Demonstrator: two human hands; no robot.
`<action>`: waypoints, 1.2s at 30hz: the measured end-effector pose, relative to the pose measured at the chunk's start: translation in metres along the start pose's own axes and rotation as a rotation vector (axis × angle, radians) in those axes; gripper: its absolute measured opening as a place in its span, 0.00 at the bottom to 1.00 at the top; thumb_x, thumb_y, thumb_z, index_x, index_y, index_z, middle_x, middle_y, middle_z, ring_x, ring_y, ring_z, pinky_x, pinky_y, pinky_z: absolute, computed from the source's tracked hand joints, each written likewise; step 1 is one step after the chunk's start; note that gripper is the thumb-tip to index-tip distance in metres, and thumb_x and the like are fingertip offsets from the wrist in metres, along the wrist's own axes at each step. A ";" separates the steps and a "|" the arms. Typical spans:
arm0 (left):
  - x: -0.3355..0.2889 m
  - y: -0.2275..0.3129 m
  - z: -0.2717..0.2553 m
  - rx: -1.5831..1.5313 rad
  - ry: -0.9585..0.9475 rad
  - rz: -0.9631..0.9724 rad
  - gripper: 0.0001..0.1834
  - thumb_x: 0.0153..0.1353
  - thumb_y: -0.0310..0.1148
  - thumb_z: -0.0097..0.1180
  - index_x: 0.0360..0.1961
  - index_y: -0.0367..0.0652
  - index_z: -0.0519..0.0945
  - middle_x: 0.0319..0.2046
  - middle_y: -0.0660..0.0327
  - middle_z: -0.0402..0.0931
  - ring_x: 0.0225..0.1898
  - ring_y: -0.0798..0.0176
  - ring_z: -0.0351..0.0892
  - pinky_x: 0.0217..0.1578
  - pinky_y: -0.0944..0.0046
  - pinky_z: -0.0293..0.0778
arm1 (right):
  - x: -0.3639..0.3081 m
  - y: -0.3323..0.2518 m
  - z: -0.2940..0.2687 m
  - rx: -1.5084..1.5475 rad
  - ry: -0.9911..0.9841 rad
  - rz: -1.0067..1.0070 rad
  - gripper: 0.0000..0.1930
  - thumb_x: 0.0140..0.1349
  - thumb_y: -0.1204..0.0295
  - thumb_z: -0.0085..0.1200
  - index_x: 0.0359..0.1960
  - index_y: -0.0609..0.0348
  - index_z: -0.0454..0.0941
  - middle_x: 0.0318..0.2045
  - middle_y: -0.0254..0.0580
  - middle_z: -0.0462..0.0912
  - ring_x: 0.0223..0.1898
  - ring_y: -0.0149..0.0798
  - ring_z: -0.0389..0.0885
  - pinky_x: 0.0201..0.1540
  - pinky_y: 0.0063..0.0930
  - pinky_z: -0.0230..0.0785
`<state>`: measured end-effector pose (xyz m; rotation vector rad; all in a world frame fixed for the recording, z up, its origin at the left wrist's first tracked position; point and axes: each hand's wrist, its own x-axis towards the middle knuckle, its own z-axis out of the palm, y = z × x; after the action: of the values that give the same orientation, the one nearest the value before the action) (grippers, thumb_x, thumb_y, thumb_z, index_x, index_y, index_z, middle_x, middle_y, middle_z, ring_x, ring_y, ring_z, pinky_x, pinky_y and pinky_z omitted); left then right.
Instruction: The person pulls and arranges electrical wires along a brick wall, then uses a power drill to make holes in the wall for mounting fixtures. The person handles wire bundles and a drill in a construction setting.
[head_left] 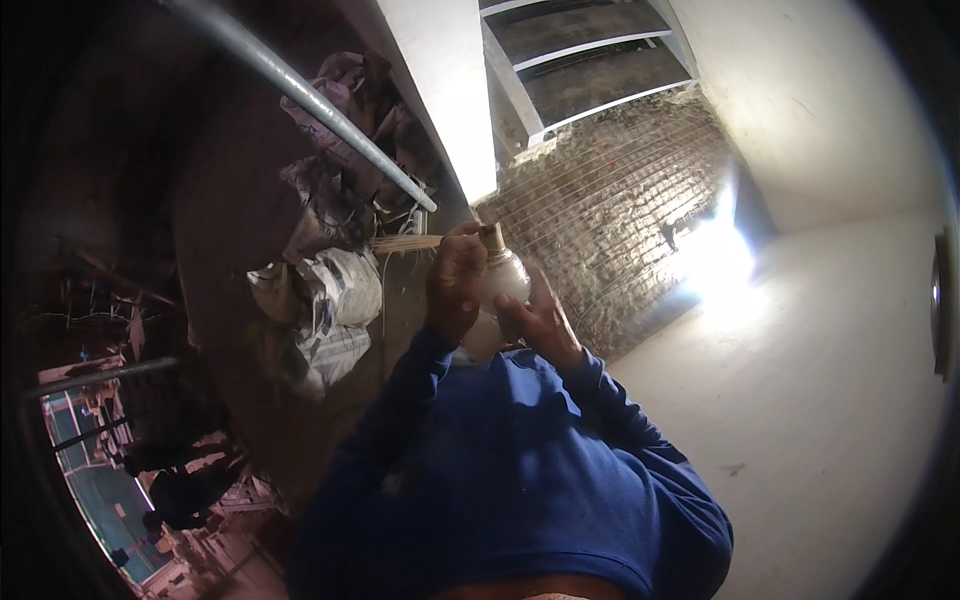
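Head view: a slanting grey metal pole (310, 106) and crumpled pale sacks (345, 290) crowd your left. Fingers of your left hand (455, 285) pinch the brass-coloured end (491, 238) of a rounded white bulb-like object (509, 277); your right hand (545, 318) cups it. This two-handed hold seems to call for gentle pressure. Rightward, glare (715, 258) whitens a rough brown surface (600, 220).

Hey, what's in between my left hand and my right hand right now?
In the head view, a pale bulb-shaped object lies between your left hand and your right hand, its narrow neck toward the picture's top.
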<state>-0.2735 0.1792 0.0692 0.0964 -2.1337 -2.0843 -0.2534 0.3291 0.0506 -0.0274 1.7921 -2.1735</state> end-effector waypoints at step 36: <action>0.005 0.083 -0.007 0.348 -0.432 -0.146 0.14 0.68 0.37 0.55 0.43 0.36 0.79 0.25 0.58 0.79 0.26 0.68 0.78 0.27 0.67 0.74 | 0.010 -0.049 -0.026 -0.704 0.163 -0.613 0.35 0.53 0.71 0.69 0.62 0.59 0.66 0.53 0.53 0.71 0.54 0.52 0.74 0.56 0.43 0.69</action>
<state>-0.2722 0.1740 0.1522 -0.1806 -2.8099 -1.9171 -0.2803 0.3593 0.0896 -0.6497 2.8440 -1.7649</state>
